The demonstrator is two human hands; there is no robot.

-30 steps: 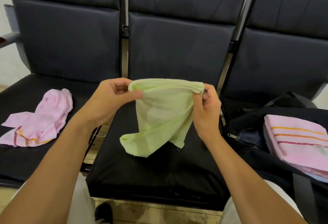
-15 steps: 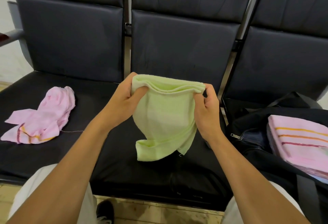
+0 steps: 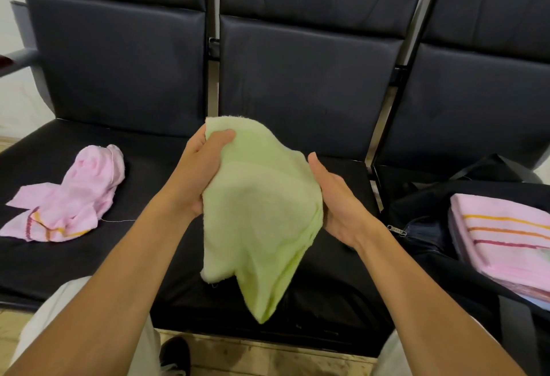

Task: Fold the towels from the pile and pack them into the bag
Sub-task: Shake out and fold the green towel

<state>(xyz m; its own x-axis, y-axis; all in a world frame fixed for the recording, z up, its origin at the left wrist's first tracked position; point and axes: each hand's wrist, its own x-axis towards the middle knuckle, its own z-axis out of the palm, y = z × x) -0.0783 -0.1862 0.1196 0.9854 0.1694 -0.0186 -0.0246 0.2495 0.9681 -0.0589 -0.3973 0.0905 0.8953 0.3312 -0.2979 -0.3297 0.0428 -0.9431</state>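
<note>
A light green towel [image 3: 262, 220] hangs in front of me over the middle seat, folded in layers, its lower corner dangling. My left hand [image 3: 199, 176] grips its top left corner with the thumb curled over the cloth. My right hand [image 3: 333, 197] lies palm-in against the towel's right edge. Its thumb stands straight and off the cloth, and its fingers are hidden behind the towel. A crumpled pink towel [image 3: 68, 200] lies on the left seat. The dark bag [image 3: 422, 226] stands unzipped on the right seat with a folded pink striped towel [image 3: 503, 235] inside.
Three dark padded seats [image 3: 300, 83] in a row face me, with metal bars between the backrests. My knees and a dark shoe [image 3: 175, 355] show at the bottom, over a tiled floor.
The towel has swung from a level top edge to a slant. My left hand has risen with its corner; my right hand has let go of its pinch and dropped to the towel's right side.
</note>
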